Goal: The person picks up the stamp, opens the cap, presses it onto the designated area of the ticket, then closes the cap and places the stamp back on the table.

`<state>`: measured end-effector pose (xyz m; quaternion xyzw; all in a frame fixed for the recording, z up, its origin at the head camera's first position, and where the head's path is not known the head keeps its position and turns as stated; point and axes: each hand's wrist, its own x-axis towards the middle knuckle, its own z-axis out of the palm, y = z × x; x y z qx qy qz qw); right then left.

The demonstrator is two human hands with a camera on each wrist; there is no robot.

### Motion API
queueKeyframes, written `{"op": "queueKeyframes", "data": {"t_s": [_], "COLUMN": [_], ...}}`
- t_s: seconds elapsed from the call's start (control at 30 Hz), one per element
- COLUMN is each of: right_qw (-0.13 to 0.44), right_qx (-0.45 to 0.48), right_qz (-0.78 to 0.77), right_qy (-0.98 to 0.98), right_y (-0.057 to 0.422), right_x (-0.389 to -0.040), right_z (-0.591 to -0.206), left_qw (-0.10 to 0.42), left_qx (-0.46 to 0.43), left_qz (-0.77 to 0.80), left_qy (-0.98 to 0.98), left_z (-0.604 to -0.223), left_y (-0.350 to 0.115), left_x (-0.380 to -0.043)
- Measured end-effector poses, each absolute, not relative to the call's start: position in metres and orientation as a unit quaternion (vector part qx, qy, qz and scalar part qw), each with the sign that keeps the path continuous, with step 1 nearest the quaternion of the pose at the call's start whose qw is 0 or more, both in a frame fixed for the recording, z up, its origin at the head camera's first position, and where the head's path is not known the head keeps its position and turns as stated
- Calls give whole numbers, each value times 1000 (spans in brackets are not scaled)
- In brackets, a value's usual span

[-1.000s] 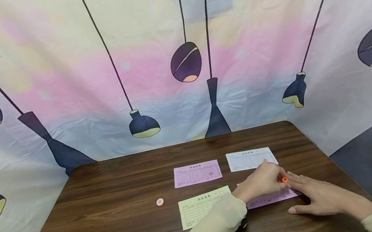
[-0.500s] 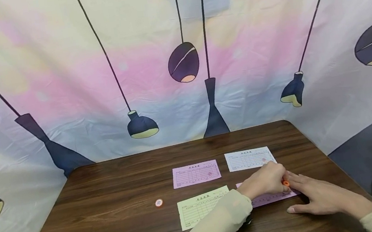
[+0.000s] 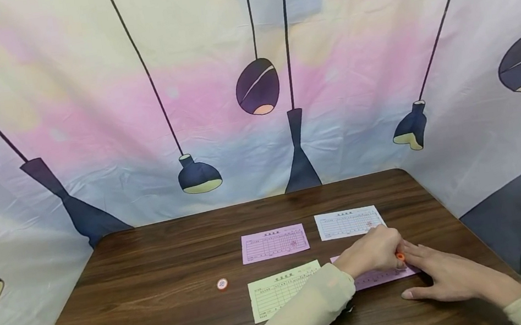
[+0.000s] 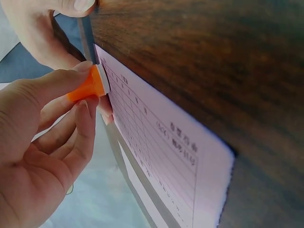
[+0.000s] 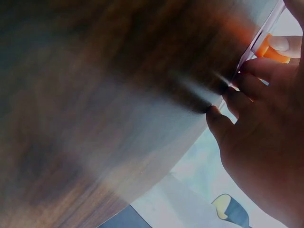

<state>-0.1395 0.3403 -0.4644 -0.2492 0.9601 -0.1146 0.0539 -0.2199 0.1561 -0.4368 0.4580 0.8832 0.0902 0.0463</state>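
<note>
My left hand (image 3: 374,252) pinches a small orange stamp (image 4: 88,87) between thumb and fingers. The stamp's white base meets the face of a pink receipt slip (image 4: 164,130) near its right end. In the head view the left hand covers much of this pink slip (image 3: 377,278). My right hand (image 3: 448,272) lies on the slip's right end and the table, fingers extended and fingertips close beside the stamp. In the right wrist view its fingertips rest along the slip's edge, with the orange stamp (image 5: 273,51) just beyond.
A yellow slip (image 3: 279,292) lies partly under the left sleeve in view. Farther back lie another pink slip (image 3: 272,244) and a white slip (image 3: 346,223), both bearing red marks. A small round orange-and-white disc (image 3: 222,284) sits left on the brown table (image 3: 163,320).
From one second to half a second ago, my left hand brought the stamp slightly down and toward me on the pink slip. Since then both hands have stayed nearly still.
</note>
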Motion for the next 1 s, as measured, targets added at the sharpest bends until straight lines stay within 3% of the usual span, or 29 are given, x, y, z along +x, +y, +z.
{"op": "queueKeyframes", "data": {"t_s": [0.77,1.0], "right_qw": [67,60], "right_qx": [-243,-253], "right_qz": [-122,-110], "right_qy": [960,959], "right_y": [339,341], "right_x": [-140,-141], "right_z": [-466,-465], "left_qw": [72,58], "left_qx": [422,410], "left_qz": [90,87], "left_qy": [899,906], "left_z": [-435,-435], "left_y": [159,164], "left_x": [-216,-213]}}
